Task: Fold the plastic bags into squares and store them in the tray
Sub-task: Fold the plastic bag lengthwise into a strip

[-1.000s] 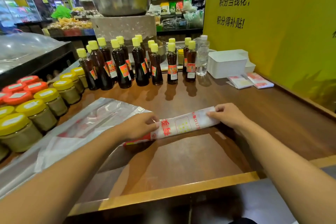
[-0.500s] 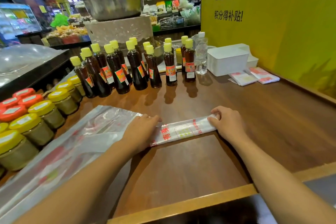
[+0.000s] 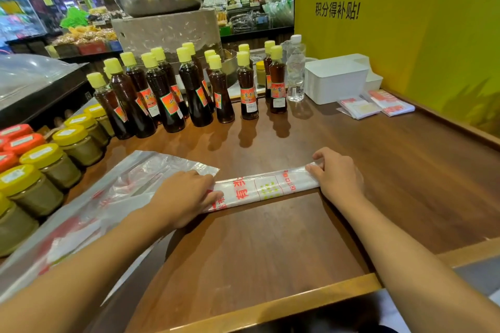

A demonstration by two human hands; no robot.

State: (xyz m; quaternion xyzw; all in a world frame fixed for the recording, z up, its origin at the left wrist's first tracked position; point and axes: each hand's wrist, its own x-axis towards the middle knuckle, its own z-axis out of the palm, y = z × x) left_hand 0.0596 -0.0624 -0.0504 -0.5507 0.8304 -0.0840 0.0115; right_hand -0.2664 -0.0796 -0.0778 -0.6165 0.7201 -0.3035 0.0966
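Note:
A plastic bag (image 3: 266, 189), folded into a long narrow strip with red and green print, lies across the wooden counter (image 3: 270, 246). My left hand (image 3: 186, 194) presses flat on its left end. My right hand (image 3: 338, 178) has its fingers curled round the right end, thumb on top. At the back right stands the white tray (image 3: 335, 81), next to the yellow wall. Two folded bag squares (image 3: 359, 108) (image 3: 392, 103) lie on the counter just in front of the tray.
A loose pile of unfolded plastic bags (image 3: 108, 197) lies left of my left hand. Several dark sauce bottles (image 3: 194, 94) and a clear water bottle (image 3: 295, 70) line the back. Jars with yellow and orange lids (image 3: 40, 170) stand along the left edge.
Both hands have kept their places at the strip's two ends. The strip lies a little more level and flatter than a second ago. My head has shifted slightly.

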